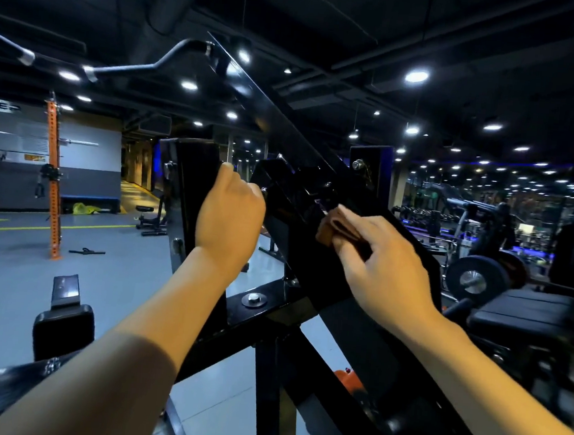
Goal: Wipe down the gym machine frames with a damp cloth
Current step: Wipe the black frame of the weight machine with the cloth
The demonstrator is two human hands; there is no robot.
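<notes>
A brown cloth, folded into a small wad, lies against the upper face of a black slanted beam of the gym machine frame. The right hand pinches the cloth between thumb and curled fingers and presses it onto the beam, just below the point where the beam meets a pivot bracket with a shiny bolt. The left hand curls round the edge of a black upright plate to the left of the beam, its fingers wrapped over the far side and hidden from view. Both forearms reach up from the bottom of the view, bare to the elbow.

Below the hands a cross member carries a large bolt with a washer, and black struts run down from it toward the pale floor. A bent pull bar sticks out from the top of the slanted beam. To the lower left stands a black padded seat. Farther left rises an orange perforated rack post, with a small black handle lying on the floor near it. To the right sit a weight plate on a bar and a black padded bench. Round ceiling lights dot the dark ceiling
</notes>
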